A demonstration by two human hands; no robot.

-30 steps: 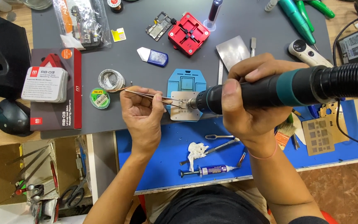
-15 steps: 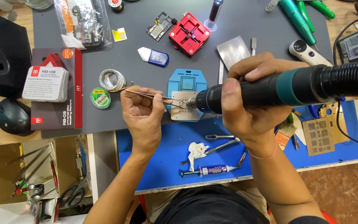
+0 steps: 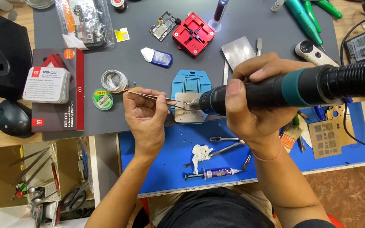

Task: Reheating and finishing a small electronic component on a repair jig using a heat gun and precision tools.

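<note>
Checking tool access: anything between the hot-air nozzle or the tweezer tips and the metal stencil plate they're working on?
Nothing visible. The hot-air tool in the right hand points its nozzle straight at the metal stencil plate, and the tweezers in the left hand reach it from the other side. Whether either tip touches the plate cannot be told.

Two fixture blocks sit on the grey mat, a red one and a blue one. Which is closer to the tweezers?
The blue fixture, just above the tweezers pinched in the left hand. The red fixture lies farther up the grey mat, clear of both hands.
</note>
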